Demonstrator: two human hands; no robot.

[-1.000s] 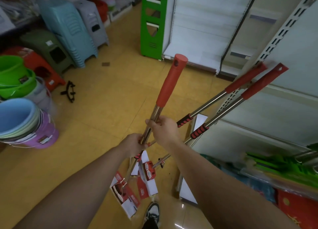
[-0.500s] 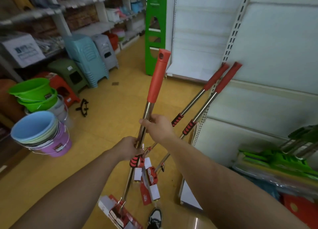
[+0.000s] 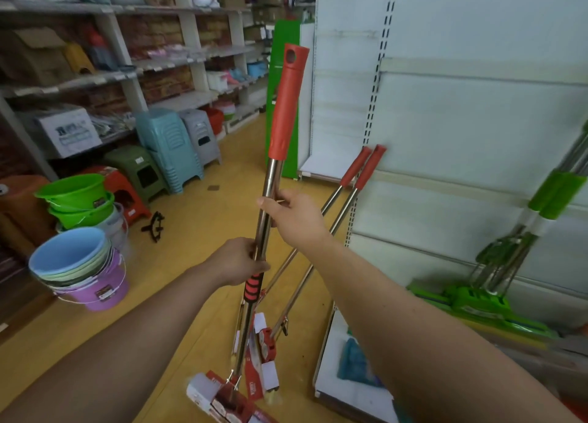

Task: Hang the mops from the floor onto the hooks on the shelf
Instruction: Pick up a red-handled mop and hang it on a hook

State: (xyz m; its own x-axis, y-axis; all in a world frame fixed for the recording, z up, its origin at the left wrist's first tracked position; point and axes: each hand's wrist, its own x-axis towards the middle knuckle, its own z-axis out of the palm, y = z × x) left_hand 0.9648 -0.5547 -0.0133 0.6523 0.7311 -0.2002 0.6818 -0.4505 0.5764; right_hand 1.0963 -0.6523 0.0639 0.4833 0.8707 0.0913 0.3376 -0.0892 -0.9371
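Left hand and right hand are gripping the pole of the red-handled mop. Its head is risking clipping the leaning mops and toppling them.

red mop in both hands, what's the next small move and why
Probably lift the red mop higher and swing it right toward the shelf. The left hand and right hand grip its metal shaft, it stands nearly upright, and the hanging hole at its top is free. No hook shows in view.
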